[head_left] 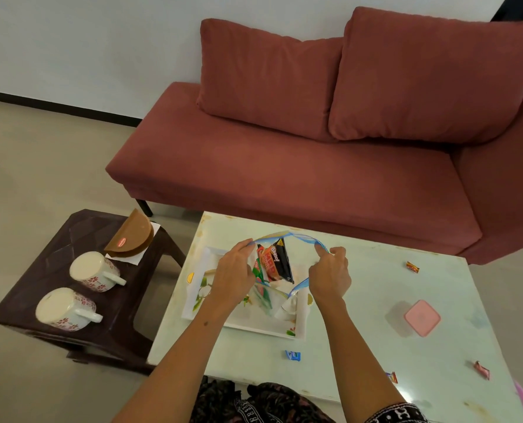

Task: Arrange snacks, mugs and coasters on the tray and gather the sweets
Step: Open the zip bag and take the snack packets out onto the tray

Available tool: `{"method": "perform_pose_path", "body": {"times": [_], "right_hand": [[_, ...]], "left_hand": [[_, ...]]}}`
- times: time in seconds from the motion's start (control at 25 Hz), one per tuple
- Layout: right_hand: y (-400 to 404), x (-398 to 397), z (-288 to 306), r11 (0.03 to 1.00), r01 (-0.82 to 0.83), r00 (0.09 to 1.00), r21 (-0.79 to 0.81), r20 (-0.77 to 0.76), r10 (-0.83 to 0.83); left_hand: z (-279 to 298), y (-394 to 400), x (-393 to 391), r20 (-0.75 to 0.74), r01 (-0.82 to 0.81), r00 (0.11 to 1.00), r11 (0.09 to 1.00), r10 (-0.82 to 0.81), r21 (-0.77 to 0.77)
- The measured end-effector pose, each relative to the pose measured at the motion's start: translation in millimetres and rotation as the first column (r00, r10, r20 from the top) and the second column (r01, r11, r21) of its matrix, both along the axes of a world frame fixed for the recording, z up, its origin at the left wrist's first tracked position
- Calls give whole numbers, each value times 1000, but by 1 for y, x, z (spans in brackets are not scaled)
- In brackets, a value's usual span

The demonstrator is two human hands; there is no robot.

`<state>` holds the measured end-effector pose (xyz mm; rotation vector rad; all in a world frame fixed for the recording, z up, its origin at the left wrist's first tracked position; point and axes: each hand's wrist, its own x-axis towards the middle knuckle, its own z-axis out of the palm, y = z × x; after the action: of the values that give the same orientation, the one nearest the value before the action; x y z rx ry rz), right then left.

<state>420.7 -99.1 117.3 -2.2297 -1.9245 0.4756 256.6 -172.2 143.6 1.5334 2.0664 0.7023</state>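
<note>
Over the glossy pale table (361, 300), left hand (234, 274) and right hand (330, 276) pinch a clear crinkly bag (287, 236) open.

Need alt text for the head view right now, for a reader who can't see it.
Both hands, left hand and right hand, hold open a clear zip bag of snack packets above a white tray on a pale table; four wrapped sweets lie scattered.
</note>
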Motion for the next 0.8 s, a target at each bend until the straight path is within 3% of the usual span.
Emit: {"method": "perform_pose_path", "body": {"times": [0.08, 0.24, 0.36, 0.48, 0.68, 0.8], "right_hand": [[-6, -9, -2, 999, -27, 999, 37, 35, 26], [-12, -31, 0, 954, -102, 995, 283, 19, 101], [-21, -58, -5, 962, -232, 968, 141, -67, 243], [-38, -78, -16, 933, -303, 940, 191, -103, 326], [-59, -96, -31, 752, -556, 820, 354, 83, 567], [-62, -106, -42, 758, -613, 788, 222, 97, 608]], "left_hand": [[3, 1, 3, 19, 22, 1000, 1000, -22, 6], [4, 0, 7, 20, 11, 1000, 1000, -11, 12], [4, -3, 7, 39, 2, 999, 1000, -2, -11], [2, -10, 2, 31, -31, 999, 999, 33, -42], [2, -24, -11, -29, -58, 998, 996, 56, -72], [2, -28, -17, -47, -47, 998, 994, 43, -95]]}}
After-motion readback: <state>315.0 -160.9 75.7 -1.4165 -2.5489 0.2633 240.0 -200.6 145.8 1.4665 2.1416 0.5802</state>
